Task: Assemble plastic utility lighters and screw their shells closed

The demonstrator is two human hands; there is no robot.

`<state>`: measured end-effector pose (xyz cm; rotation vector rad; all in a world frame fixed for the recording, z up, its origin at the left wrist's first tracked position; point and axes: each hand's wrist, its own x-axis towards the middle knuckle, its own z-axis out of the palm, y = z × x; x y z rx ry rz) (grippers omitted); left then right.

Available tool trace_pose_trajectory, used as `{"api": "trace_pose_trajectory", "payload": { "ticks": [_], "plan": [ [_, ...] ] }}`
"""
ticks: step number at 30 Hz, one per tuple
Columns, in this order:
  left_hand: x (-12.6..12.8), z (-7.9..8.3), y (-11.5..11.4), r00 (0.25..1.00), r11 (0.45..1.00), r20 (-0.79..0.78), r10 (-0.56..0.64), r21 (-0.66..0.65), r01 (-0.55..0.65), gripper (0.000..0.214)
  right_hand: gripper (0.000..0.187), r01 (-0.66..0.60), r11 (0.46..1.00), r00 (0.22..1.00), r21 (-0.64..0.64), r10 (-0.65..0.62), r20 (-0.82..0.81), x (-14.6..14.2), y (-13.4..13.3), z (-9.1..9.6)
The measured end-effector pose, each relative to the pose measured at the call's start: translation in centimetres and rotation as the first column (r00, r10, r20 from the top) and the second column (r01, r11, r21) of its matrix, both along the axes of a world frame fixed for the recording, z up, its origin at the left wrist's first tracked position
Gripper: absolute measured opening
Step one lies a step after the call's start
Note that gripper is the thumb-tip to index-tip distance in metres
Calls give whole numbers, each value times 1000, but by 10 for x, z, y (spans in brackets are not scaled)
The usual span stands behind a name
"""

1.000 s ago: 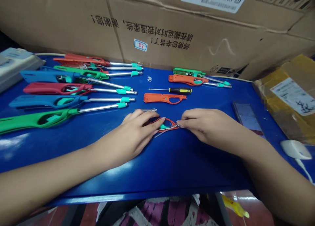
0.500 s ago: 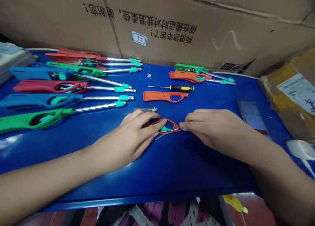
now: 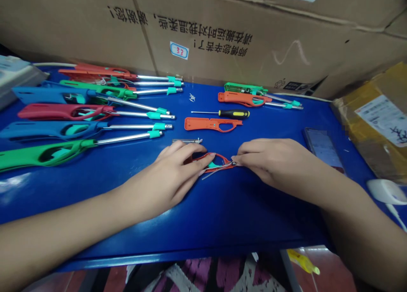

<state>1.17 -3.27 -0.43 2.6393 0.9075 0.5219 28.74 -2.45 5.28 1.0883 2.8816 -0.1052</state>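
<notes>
An opened orange gas lighter handle (image 3: pixel 227 159) lies on the blue table, with a green trigger (image 3: pixel 211 165) inside and a thin pale wire or tube (image 3: pixel 211 173) slanting out towards me. My left hand (image 3: pixel 171 177) is closed over its rear part, hiding that end. At the narrow front end, my right hand (image 3: pixel 270 158) pinches with thumb and fingers; a small metal bit shows there, mostly covered. Just beyond my left fingers is a clear fuel tank (image 3: pixel 184 141). Farther back lie a loose orange handle half (image 3: pixel 200 123) and a black-and-yellow screwdriver (image 3: pixel 235 113).
Several lighters with metal barrels, including a green one (image 3: pixel 63 150) and a red one (image 3: pixel 63 111), line the left. Two more, one orange (image 3: pixel 235 98), lie at the back right. A large carton (image 3: pixel 95 33) stands behind; a phone (image 3: pixel 322 147) and taped box (image 3: pixel 375 126) are right.
Both hands keep their hold with hardly any movement. The loose end of the thin wire has shifted very slightly; the view has turned a little.
</notes>
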Motion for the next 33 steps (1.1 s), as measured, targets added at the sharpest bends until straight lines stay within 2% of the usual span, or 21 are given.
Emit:
{"api": "trace_pose_trajectory", "payload": {
  "ticks": [6, 12, 14, 18, 21, 26, 33],
  "plan": [
    [-1, 1, -2, 1000, 1000, 1, 2, 10, -2, 41, 32, 9, 998, 999, -56, -7, 34, 0, -1, -2],
    [0, 0, -1, 1000, 1000, -6, -4, 27, 4, 41, 22, -6, 999, 993, 53, 0, 117, -8, -19, 1],
    [1, 0, -2, 1000, 999, -11, -14, 35, 14, 42, 24, 19, 996, 994, 85, -27, 104, -13, -23, 3],
    [1, 3, -3, 999, 999, 27, -29, 40, 28, 43, 33, 65, 996, 996, 59, -69, 65, -16, -22, 3],
    [-2, 8, -5, 999, 996, 48, -8, 88, 4, 42, 36, 59, 995, 997, 75, -62, 35, -13, -17, 1],
    [-7, 20, -11, 996, 970, -73, 45, 244, -26, 36, 33, 54, 984, 998, 172, -47, -41, -13, -13, -6],
    [-9, 27, -19, 982, 943, -150, 112, 327, -58, 31, 45, -76, 990, 995, 119, 83, -52, -23, -19, -12]
  ]
}}
